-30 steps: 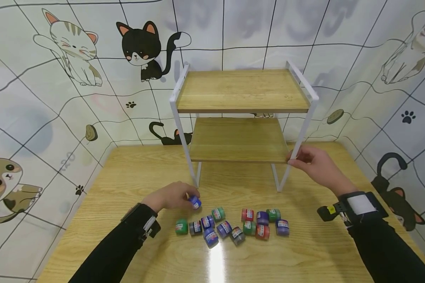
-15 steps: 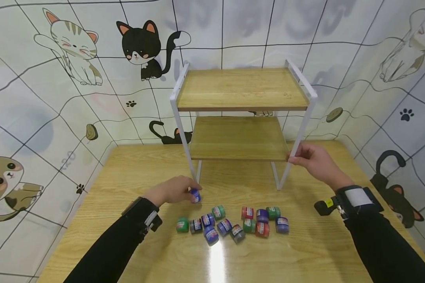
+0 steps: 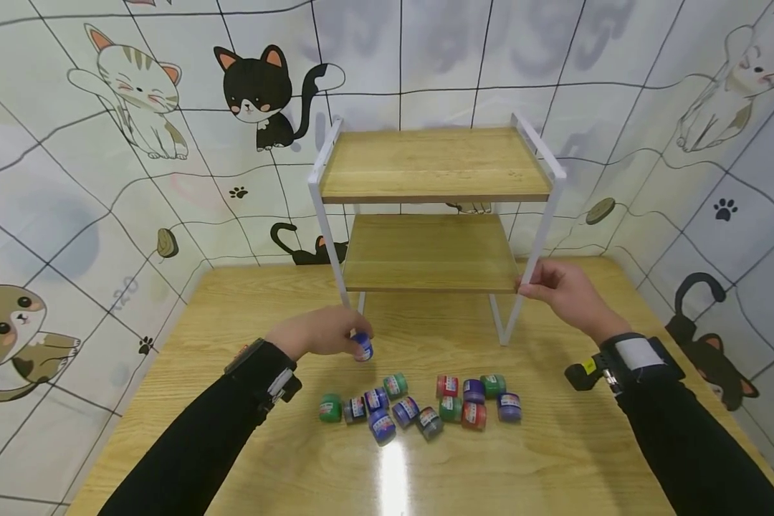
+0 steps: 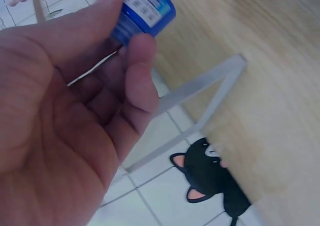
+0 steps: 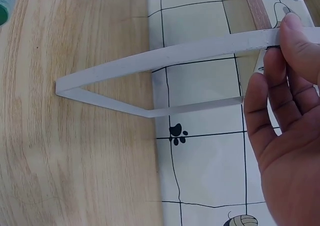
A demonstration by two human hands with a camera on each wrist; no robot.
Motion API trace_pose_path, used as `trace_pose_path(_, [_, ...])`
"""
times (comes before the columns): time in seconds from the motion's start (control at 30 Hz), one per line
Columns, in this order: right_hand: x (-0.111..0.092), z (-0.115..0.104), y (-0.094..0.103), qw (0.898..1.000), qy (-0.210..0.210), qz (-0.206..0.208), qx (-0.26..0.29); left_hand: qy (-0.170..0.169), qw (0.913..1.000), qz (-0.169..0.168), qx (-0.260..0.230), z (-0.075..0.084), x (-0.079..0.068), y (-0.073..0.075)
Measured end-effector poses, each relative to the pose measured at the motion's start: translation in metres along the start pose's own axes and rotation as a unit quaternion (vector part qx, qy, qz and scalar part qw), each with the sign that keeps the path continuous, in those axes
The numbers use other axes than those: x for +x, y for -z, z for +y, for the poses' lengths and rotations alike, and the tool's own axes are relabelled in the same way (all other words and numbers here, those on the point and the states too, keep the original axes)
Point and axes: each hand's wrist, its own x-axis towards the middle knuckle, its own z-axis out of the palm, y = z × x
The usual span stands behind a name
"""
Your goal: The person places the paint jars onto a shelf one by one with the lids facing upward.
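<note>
A small blue jar (image 3: pixel 364 347) with a printed label, like a paint pot, is pinched between the thumb and fingers of my left hand (image 3: pixel 316 331). It is held near the foot of the rack's left front leg. In the left wrist view the blue jar (image 4: pixel 150 8) sits at the fingertips, its label turned outward. A two-tier rack (image 3: pixel 432 165) with wooden boards and a white frame stands at the back of the table. My right hand (image 3: pixel 567 297) grips its right front leg beside the lower board; the right wrist view shows thumb and finger on that white leg (image 5: pixel 165 56).
Several small jars in green, blue, red and dark grey lie or stand in front of the rack, among them a green jar (image 3: pixel 330 408) and a purple-blue jar (image 3: pixel 509 407). A cat-patterned wall covering (image 3: pixel 168 179) surrounds the wooden table (image 3: pixel 477 480).
My left hand has carried the blue jar away from the other jars, toward the rack's left leg. The right hand keeps its hold on the right leg. The head view has shifted slightly.
</note>
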Motion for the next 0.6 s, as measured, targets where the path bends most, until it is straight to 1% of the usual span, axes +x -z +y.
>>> trace_pose_path(0.07, [0.000, 0.000, -0.001, 1.000, 0.000, 0.001, 0.005, -0.010, 0.9999, -0.001, 0.005, 0.006, -0.001, 0.005])
trace_pose_path(0.13, [-0.001, 0.000, -0.001, 1.000, 0.000, 0.003, 0.009, -0.013, 0.9998, -0.001, 0.011, 0.012, -0.001, 0.011])
trace_pose_path(0.23, [-0.002, -0.001, -0.001, 1.000, 0.002, 0.008, 0.005, -0.011, 0.9998, -0.003, 0.016, 0.021, -0.002, 0.019])
trace_pose_path(0.33, [-0.003, -0.002, -0.001, 1.000, 0.002, 0.010, -0.006, -0.011, 0.9994, -0.006, 0.031, 0.030, -0.002, 0.028])
trace_pose_path(0.5, [-0.003, -0.006, -0.001, 1.000, -0.005, 0.009, -0.027, -0.025, 0.9975, -0.020, 0.064, 0.043, -0.003, 0.043])
trace_pose_path(0.6, [-0.002, -0.008, -0.002, 0.999, -0.006, 0.007, -0.036, -0.016, 0.9967, -0.033, 0.073, 0.050, -0.005, 0.052])
